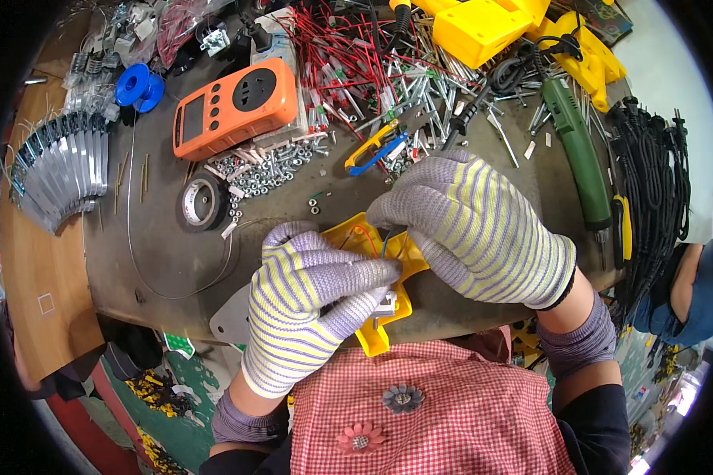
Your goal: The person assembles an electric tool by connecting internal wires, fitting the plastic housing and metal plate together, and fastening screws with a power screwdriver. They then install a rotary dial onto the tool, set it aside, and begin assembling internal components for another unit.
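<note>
A yellow plastic housing (375,339), open toward me, lies at the table's front edge with a small metal part (385,305) inside. My left hand (309,305), in a striped knit glove, is closed over the housing's left side, thumb and forefinger together above the metal part. Red wire (363,229) and blue wire (385,244) loop inside the housing's far end. My right hand (479,233), gloved alike, is closed in a pinch at that end, where the wires run up to its fingertips. Its fingers partly hide the wire ends.
Behind lie an orange meter (236,108), a tape roll (203,201), nuts (265,170), blue-and-yellow cutters (375,148) and heaped screws and red wires. A green electric screwdriver (574,154) and black cords (650,182) are at right. Metal strips (67,166) and a blue spool (139,87) sit left.
</note>
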Available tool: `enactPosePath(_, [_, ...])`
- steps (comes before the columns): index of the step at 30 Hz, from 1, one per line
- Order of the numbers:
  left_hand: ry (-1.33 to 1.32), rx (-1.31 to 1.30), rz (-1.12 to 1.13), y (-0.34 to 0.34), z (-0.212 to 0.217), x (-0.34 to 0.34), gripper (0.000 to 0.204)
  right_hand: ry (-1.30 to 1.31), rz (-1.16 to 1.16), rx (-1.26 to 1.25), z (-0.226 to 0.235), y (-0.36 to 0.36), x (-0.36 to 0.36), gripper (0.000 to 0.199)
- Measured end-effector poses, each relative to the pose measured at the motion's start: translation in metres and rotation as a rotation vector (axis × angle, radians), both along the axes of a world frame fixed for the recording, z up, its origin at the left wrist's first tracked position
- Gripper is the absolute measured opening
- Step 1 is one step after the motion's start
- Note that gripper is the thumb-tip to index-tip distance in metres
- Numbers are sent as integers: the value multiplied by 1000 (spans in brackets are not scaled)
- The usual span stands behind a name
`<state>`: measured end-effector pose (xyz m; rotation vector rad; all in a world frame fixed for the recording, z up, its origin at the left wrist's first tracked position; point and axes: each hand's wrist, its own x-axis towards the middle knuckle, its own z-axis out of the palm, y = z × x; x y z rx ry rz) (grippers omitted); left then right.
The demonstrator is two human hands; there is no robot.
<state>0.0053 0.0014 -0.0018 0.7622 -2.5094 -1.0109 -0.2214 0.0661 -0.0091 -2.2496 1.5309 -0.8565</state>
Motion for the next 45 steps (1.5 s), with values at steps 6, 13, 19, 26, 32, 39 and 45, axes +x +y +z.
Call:
enactPosePath(6, [67,-20,49,3,-5,0,22,-169,123,77,4,-4,3,33])
enactPosePath(13, [99,173,109,7,-2,-2,15,-396,183,293,13,-4,0,22])
enactPosePath(19, [184,150,125,6,-6,1,20,-392,162,340,19,-6,4,21])
enactPosePath(26, [167,-395,12,16,-4,31,31,-404,202,276,16,-8,5,17])
enactPosePath(32, [197,-592,-39,24,-22,26,31,-227,316,323,35,-22,8,12])
enactPosePath(39, [201,-521,-15,27,-23,24,25,-185,308,446,39,-23,11,10])
enactPosePath(45, [197,-487,-44,25,-19,29,23,-222,261,348,36,-7,21,9])
